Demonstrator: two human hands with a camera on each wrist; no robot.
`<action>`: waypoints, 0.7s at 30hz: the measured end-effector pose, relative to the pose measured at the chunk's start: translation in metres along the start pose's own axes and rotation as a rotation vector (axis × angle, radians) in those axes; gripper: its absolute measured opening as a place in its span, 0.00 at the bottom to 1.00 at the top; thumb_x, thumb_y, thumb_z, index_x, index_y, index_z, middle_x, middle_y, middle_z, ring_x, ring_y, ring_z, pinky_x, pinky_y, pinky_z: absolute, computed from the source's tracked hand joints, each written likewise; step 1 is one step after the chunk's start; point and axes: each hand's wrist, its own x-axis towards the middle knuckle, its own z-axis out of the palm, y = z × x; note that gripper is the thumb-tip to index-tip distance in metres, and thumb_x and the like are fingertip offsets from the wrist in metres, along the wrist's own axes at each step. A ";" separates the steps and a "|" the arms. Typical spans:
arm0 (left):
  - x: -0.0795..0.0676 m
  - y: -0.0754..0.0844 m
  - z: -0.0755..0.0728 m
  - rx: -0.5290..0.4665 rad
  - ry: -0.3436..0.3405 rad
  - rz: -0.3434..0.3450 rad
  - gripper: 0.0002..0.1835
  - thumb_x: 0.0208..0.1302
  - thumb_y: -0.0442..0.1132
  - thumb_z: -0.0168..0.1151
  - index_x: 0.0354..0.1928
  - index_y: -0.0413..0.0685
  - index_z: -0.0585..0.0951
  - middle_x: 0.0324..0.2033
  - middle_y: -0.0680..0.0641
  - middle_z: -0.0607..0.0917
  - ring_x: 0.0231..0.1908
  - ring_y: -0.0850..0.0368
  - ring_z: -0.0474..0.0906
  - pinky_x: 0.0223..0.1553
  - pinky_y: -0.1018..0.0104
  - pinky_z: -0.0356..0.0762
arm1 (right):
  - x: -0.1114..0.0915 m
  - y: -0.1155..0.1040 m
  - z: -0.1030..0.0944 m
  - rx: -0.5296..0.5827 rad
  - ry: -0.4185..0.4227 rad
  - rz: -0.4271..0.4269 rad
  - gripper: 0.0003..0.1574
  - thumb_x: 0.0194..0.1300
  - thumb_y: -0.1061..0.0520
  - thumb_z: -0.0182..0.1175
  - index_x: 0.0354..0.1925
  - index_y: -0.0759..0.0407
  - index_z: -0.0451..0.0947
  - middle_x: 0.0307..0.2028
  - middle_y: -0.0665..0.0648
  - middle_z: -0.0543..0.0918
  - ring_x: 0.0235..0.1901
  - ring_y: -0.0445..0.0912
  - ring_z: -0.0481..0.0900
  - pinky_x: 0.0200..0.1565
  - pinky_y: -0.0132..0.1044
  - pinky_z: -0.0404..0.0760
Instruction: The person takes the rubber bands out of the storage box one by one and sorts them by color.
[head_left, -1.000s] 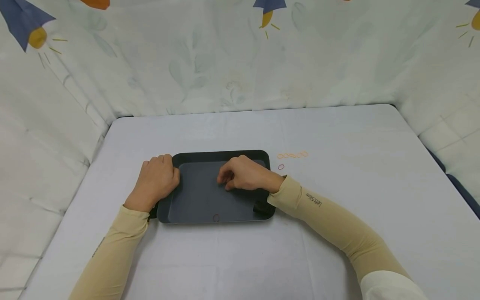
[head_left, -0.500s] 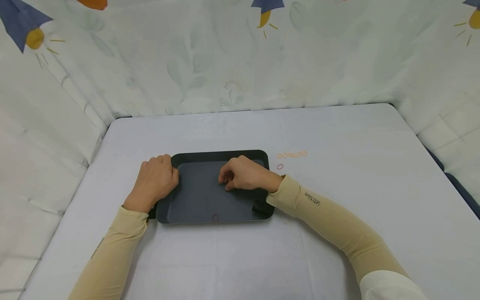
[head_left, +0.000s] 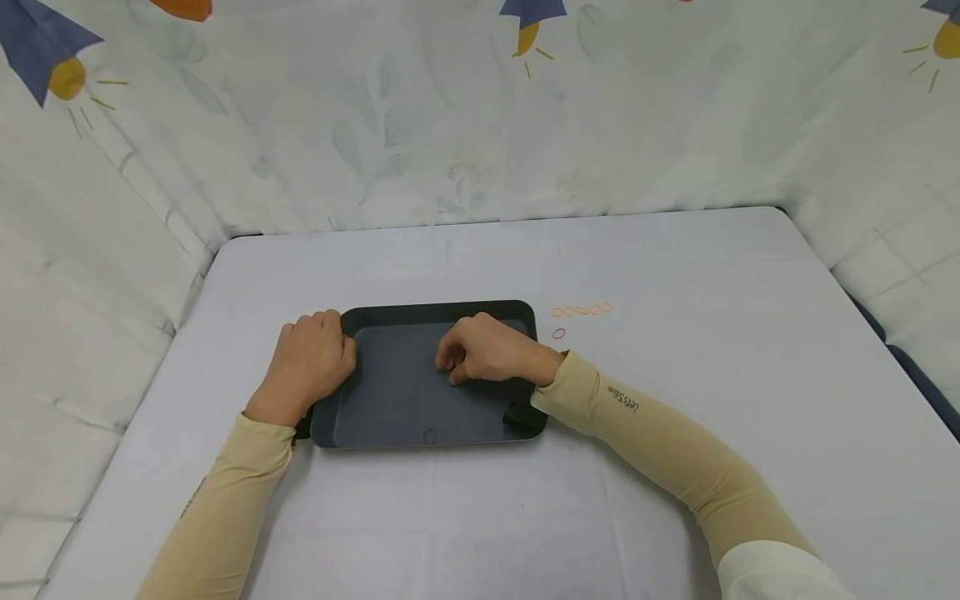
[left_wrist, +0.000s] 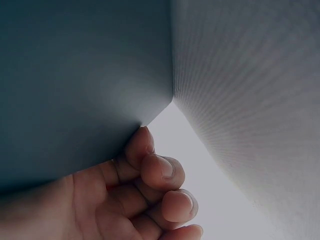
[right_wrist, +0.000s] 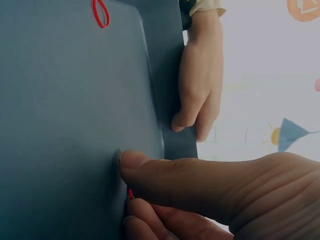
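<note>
A dark grey rectangular tray (head_left: 390,400) lies on the white-covered table. At its left side my left hand (head_left: 311,362) grips the rim, thumb over the wall and curled fingers (left_wrist: 165,172) outside it. My right hand (head_left: 487,350) is down inside the tray, near its middle. In the right wrist view, a bit of a red rubber band (right_wrist: 131,194) shows between thumb and fingertips, pinched there; most of it is hidden. Another red rubber band (right_wrist: 101,15) lies on the tray floor by the near wall.
Right of the tray, several orange rubber bands (head_left: 581,310) lie in a row on the table (head_left: 675,333). Just below them is a single red rubber band (head_left: 558,333). A black object (head_left: 521,415) shows at the tray's near right corner, beside the right wrist. Patterned curtains (head_left: 420,125) surround the table.
</note>
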 end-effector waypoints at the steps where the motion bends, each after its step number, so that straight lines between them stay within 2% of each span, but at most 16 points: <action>1: 0.000 0.000 0.000 -0.002 -0.005 -0.004 0.13 0.66 0.33 0.45 0.22 0.43 0.65 0.17 0.46 0.66 0.18 0.49 0.63 0.22 0.61 0.55 | 0.000 0.000 0.000 0.003 -0.002 -0.003 0.14 0.58 0.60 0.76 0.44 0.53 0.89 0.43 0.50 0.91 0.42 0.39 0.87 0.46 0.28 0.83; 11: 0.000 0.000 -0.001 -0.003 -0.020 -0.008 0.13 0.67 0.34 0.45 0.23 0.43 0.66 0.18 0.45 0.67 0.19 0.48 0.64 0.22 0.61 0.55 | 0.001 -0.002 0.005 0.025 -0.013 -0.034 0.12 0.59 0.61 0.75 0.43 0.54 0.89 0.41 0.50 0.91 0.41 0.38 0.86 0.44 0.27 0.82; 21: 0.000 -0.001 0.000 -0.001 -0.013 -0.004 0.13 0.67 0.34 0.45 0.23 0.43 0.66 0.18 0.45 0.67 0.19 0.48 0.65 0.23 0.61 0.55 | 0.002 -0.001 0.008 -0.011 -0.033 -0.063 0.06 0.65 0.61 0.69 0.41 0.51 0.89 0.38 0.49 0.90 0.37 0.36 0.83 0.40 0.28 0.80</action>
